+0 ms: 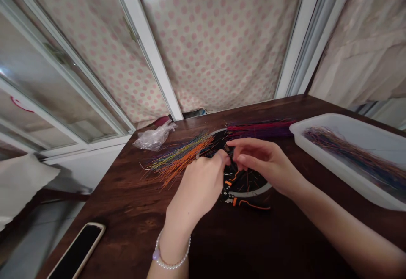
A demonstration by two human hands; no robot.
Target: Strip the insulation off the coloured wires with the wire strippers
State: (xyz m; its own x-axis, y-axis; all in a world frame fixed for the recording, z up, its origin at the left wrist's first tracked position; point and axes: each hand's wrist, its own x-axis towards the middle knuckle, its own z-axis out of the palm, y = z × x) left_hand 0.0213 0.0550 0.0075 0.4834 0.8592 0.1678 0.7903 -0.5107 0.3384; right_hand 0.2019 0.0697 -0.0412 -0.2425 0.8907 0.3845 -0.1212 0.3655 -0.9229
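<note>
My left hand (203, 181) has its fingers curled in a pinch above a dark round mat with a pale rim (264, 189); what it grips is hidden. Close beside it, my right hand (269, 162) has thumb and index finger apart, with the other fingers bent, and I see nothing held in it. Black wire strippers with orange trim (250, 204) lie below the hands, partly over the rim. A bundle of thin orange, yellow and blue wires (180, 158) fans out to the left. Behind the hands lies a red and purple wire bundle (263, 129).
On the right stands a white plastic tub (333, 167) with more thin wires (349, 150) inside. A crumpled clear plastic bag (155, 136) lies at the back left of the dark wooden table (133, 211). A phone (78, 251) rests near the left edge.
</note>
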